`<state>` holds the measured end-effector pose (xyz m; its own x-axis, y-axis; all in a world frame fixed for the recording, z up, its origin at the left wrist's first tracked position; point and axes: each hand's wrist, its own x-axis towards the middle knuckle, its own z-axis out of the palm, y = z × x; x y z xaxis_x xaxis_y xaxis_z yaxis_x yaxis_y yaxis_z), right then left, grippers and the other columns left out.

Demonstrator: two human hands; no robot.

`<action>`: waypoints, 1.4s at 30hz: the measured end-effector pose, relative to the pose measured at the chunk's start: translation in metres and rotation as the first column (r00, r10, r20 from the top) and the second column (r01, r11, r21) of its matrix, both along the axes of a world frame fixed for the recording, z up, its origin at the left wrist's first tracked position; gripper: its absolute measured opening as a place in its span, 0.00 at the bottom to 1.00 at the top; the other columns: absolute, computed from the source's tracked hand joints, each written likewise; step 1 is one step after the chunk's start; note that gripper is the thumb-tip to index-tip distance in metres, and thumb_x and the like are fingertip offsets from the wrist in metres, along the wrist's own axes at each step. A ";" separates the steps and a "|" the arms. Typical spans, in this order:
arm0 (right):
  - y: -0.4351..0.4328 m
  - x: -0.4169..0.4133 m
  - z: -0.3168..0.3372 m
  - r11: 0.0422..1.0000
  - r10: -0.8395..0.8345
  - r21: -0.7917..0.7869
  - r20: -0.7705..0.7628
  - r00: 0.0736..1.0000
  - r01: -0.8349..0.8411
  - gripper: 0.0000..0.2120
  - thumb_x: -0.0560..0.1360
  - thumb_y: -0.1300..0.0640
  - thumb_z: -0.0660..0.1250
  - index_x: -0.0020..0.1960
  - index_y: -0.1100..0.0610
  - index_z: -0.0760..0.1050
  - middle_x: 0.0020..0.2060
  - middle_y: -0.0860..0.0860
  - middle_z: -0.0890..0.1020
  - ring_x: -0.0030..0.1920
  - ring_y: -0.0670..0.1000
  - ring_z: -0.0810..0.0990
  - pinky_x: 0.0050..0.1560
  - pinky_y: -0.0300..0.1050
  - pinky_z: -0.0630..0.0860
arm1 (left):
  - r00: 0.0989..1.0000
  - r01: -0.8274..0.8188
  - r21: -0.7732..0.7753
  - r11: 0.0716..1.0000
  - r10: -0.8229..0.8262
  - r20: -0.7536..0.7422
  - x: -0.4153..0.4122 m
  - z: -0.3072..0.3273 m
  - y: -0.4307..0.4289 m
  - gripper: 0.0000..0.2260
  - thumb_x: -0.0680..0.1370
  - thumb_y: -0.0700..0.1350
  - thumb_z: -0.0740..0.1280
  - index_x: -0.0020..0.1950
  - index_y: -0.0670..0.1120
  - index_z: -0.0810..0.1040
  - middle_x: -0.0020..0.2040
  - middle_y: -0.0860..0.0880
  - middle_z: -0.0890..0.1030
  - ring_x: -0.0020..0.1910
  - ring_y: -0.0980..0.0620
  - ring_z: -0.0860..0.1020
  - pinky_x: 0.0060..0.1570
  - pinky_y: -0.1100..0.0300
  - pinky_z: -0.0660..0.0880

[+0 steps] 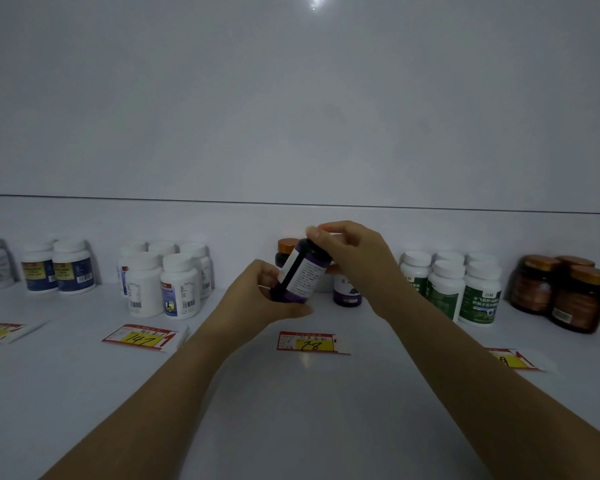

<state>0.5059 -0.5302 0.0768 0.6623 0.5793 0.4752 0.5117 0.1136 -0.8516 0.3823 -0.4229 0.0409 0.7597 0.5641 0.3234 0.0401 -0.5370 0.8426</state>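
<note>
1. The dark bottle is held tilted above the shelf, toward its back edge.
2. The left hand curls around the bottle's base.
3. The right hand grips its top, probably the cap, which is hidden.
4. A price tag lies just in front.

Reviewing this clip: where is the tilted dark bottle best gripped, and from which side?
Round its lower body, coming from the left. The dark bottle is a cylinder leaning up and to the right, the right hand covers its cap end, and the left hand wraps the base, where the sides are bare.
</note>
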 end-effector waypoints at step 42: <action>-0.012 0.005 0.009 0.935 0.355 0.083 -0.255 0.900 -0.345 0.14 0.79 0.57 0.61 0.63 0.58 0.73 0.56 0.56 0.80 0.57 0.55 0.80 0.57 0.49 0.79 | 0.969 0.249 -0.191 0.950 -0.245 0.040 -0.007 0.007 -0.007 0.16 0.69 0.40 0.74 0.48 0.57 0.74 0.42 0.59 0.83 0.39 0.67 0.81 0.34 0.75 0.74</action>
